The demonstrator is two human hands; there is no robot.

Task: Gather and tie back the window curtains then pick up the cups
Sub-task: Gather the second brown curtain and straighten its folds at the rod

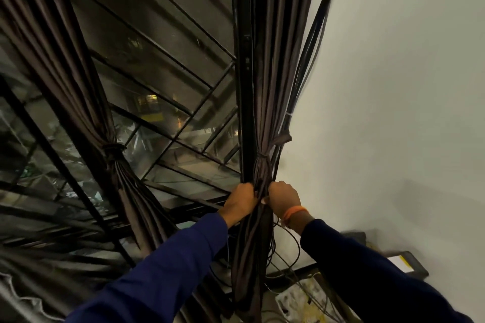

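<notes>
The right brown curtain hangs gathered beside the black window frame, with a fabric tie knotted round it. Just below that knot, my left hand grips the bunched cloth from the left. My right hand, with an orange band on its wrist, grips the same bunch from the right. The two hands sit close together with the curtain between them. The left brown curtain is also gathered and bound by a tie. No cups are in view.
The barred window fills the left and middle. A pale wall stands at the right. Black cables run down along the right curtain and loop below my hands. A cluttered ledge with papers lies at the bottom right.
</notes>
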